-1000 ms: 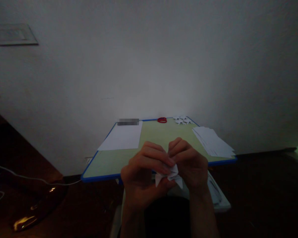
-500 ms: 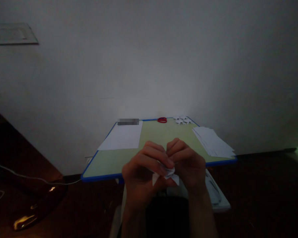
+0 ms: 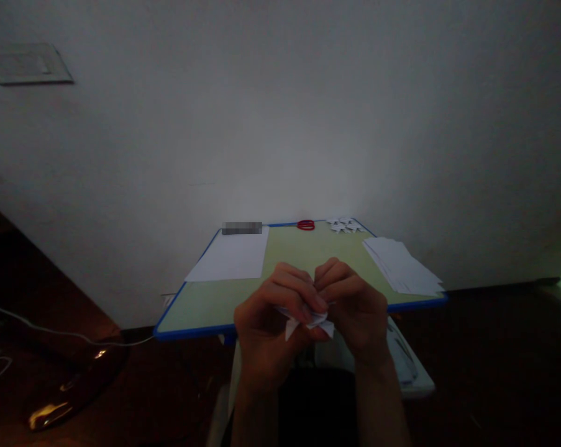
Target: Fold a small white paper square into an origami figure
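Observation:
A small piece of folded white paper [image 3: 316, 321] is pinched between my two hands, in front of the table's near edge. My left hand [image 3: 275, 316] curls its fingers over the paper from the left, with the thumb beneath. From the right, my right hand [image 3: 355, 304] closes on it, its fingertips touching those of the left. Pointed paper corners stick out below the fingers; the rest of the folded shape is hidden by them.
On the green table [image 3: 289, 251] with a blue rim lie a white sheet [image 3: 231, 257] at left and a stack of paper [image 3: 404, 267] at right. Red-handled scissors [image 3: 305, 225] and several folded white paper pieces [image 3: 345, 226] lie along the back, near the wall [image 3: 280, 112].
The folded paper has tilted slightly and its lower corners sit a little higher and further left. My left hand has shifted slightly right; both hands keep their grip.

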### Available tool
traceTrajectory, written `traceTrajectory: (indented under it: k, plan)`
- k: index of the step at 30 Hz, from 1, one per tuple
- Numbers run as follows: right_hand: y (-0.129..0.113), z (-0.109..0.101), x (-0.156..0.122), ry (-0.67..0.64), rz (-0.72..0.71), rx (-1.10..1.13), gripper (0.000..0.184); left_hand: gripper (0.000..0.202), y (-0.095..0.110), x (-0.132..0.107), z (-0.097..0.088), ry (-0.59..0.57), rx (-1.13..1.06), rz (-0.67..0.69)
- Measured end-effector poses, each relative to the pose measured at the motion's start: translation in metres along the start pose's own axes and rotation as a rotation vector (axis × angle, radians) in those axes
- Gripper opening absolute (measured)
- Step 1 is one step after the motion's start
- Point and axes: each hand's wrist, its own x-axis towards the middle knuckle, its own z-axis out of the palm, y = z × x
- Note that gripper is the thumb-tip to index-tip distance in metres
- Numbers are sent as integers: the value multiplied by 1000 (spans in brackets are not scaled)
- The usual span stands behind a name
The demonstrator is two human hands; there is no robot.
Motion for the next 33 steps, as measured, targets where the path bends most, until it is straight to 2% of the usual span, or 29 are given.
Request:
traceTrajectory:
  k: [7, 20, 24, 29, 33]
  plan:
    - [-2, 1, 0, -13, 5, 36, 10, 22, 0, -3, -3, 27, 3, 1]
    - [-4, 1, 0, -3, 4, 8, 13, 19, 0, -5, -3, 11, 33, 3]
    - [-5, 0, -1, 10, 8, -16, 11, 20, 1, -4, -1, 15, -99, -14]
    - [-3, -11, -1, 60, -19, -70, 7, 25, 4, -1, -3, 185, -285, -51]
    - [-3, -21, -1, 99, -37, -109, 12, 29, 6, 2, -7, 205, -390, -62]
